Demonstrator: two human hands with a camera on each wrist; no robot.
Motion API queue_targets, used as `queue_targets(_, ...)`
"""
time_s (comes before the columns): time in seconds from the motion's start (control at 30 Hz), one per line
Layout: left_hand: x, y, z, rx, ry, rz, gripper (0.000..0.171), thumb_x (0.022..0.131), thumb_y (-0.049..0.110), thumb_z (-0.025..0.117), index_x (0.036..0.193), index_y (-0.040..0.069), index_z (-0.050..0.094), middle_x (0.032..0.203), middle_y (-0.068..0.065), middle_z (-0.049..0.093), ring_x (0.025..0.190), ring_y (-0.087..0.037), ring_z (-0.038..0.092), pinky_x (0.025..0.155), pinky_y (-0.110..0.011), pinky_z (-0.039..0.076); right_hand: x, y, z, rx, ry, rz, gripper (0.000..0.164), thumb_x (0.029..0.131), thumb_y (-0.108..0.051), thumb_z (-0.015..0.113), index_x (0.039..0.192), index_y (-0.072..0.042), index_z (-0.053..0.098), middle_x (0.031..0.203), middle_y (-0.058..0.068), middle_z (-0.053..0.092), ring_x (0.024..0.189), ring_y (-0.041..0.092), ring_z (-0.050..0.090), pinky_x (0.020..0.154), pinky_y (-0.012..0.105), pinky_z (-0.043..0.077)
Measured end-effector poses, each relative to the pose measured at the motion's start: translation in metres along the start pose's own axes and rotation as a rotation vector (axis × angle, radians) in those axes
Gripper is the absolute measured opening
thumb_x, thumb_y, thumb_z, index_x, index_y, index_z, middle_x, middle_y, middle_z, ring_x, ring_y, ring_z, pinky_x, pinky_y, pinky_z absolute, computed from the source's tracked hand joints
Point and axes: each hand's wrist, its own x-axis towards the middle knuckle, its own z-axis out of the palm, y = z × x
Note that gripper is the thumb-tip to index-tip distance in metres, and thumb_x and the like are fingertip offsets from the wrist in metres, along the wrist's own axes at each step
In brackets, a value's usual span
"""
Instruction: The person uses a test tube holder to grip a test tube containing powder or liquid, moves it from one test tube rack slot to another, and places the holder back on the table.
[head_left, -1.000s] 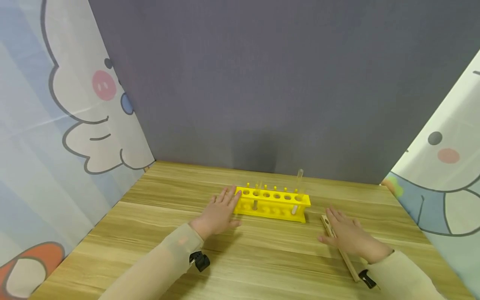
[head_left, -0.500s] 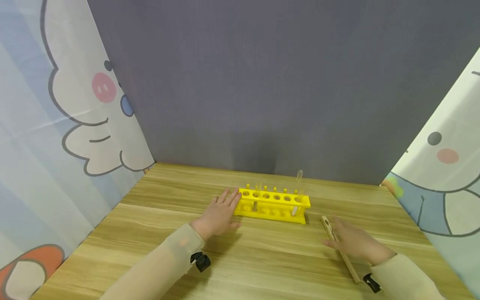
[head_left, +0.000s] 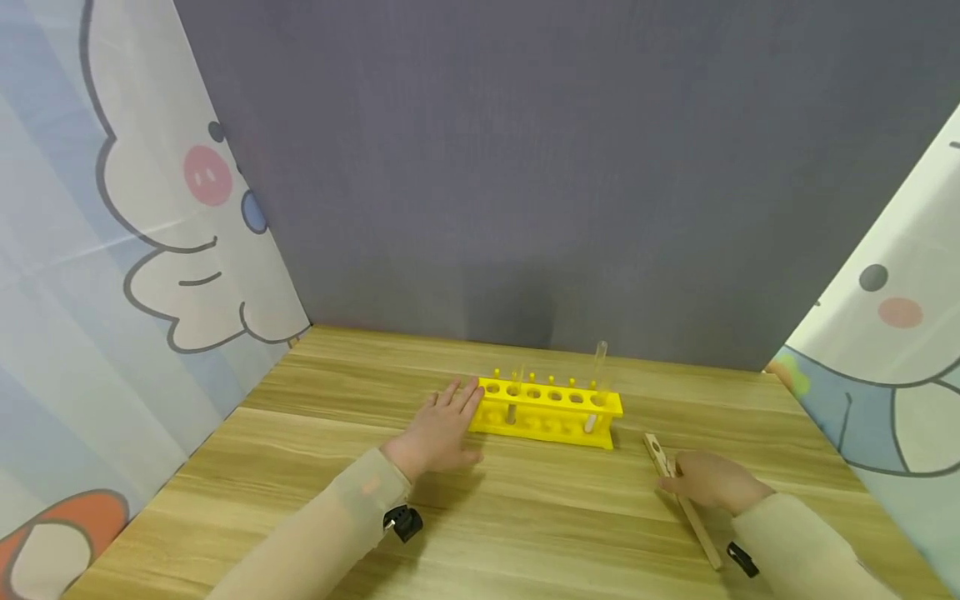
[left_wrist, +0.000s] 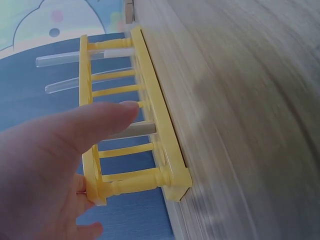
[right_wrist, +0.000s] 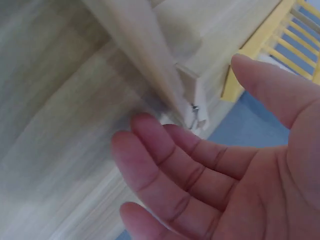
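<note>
A yellow test tube rack (head_left: 540, 435) stands on the table. My left hand (head_left: 435, 429) rests against its left end with fingers extended. In the left wrist view the thumb (left_wrist: 107, 120) lies in front of the rack's posts, with other fingers partly hidden behind its top plate. A tall clear test tube (head_left: 601, 358) with a white lower part leans in the rightmost hole, and a greyish tube (head_left: 512, 414) sits nearer the left. To the right lies a wooden test tube holder (head_left: 701, 529) with a metal spring. Above it hovers my right hand (head_left: 712, 482), fingers loosely bent, thumb apart from them.
Behind the table (head_left: 360, 458) rises a dark grey panel (head_left: 525, 183). Printed cartoon curtains stand at the left (head_left: 67, 250) and right (head_left: 915, 350). Bare wood lies between the rack and the holder.
My right hand has gone from lying flat over the holder to bending its fingers beside it, and more of the holder's far end shows. The left hand has barely moved on the rack.
</note>
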Motion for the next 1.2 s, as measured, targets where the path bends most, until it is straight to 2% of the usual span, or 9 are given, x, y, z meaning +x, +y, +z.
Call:
queue_targets(0.1,-0.0001,0.0012,0.0007,0.005,0.002,0.001,0.098,0.081,0.056,0.06,0.15,0.005,0.012,0.155,-0.013,0.007,0.138,-0.038,0.012,0.105,-0.056,0.023,0.0009,-0.0018,-0.001,0.017,-0.009,0.027,0.031,0.087,-0.033,0.061,0.077,-0.005,0.055,0.065,0.002,0.049,0.055,0.013,0.041,0.05,0.027,0.035)
queue_targets(0.17,-0.0003,0.0019,0.0006,0.006,0.007,0.0,0.098,0.081,0.055,0.06,0.15,0.005,0.012,0.155,-0.012,0.006,0.139,-0.037,0.012,0.105,-0.055,0.024,0.002,-0.0028,-0.0019,0.01,-0.015,0.04,0.029,0.088,-0.032,0.06,0.075,-0.007,0.054,0.063,0.002,0.048,0.054,0.012,0.039,0.05,0.026,0.034)
queue_targets(0.4,0.0001,0.0037,-0.0001,0.006,0.006,0.001,0.097,0.082,0.054,0.06,0.15,0.004,0.011,0.155,-0.012,0.003,0.139,-0.037,0.012,0.105,-0.055,0.024,0.0031,-0.0023,0.0,-0.013,-0.01,0.046,0.025,0.09,-0.026,0.058,0.073,-0.008,0.053,0.061,0.001,0.048,0.052,0.012,0.044,0.049,0.026,0.039)
queue_targets(0.6,0.001,0.0055,-0.0008,-0.001,0.006,0.002,0.097,0.082,0.052,0.06,0.15,0.004,0.01,0.155,-0.013,0.004,0.139,-0.037,0.011,0.105,-0.055,0.024,0.003,0.002,0.0023,0.05,-0.016,0.064,0.02,0.089,-0.019,0.057,0.073,-0.008,0.054,0.06,0.003,0.049,0.048,0.011,0.046,0.046,0.025,0.041)
queue_targets(1.03,-0.0005,0.004,0.0012,-0.014,0.007,-0.012,0.097,0.081,0.05,0.062,0.149,0.004,0.012,0.155,-0.014,0.007,0.139,-0.037,0.012,0.105,-0.056,0.023,0.0012,0.0034,0.0015,0.075,0.033,0.053,0.02,0.088,-0.018,0.058,0.073,-0.006,0.053,0.05,0.002,0.049,0.04,0.009,0.041,0.043,0.024,0.035)
queue_targets(1.2,-0.001,0.0036,0.002,-0.012,0.007,-0.008,0.097,0.081,0.05,0.062,0.149,0.003,0.012,0.155,-0.014,0.008,0.138,-0.037,0.013,0.105,-0.056,0.024,0.0004,0.0053,0.0044,0.055,0.065,0.057,0.021,0.088,-0.02,0.056,0.071,-0.008,0.052,0.054,0.002,0.048,0.043,0.011,0.045,0.043,0.026,0.038)
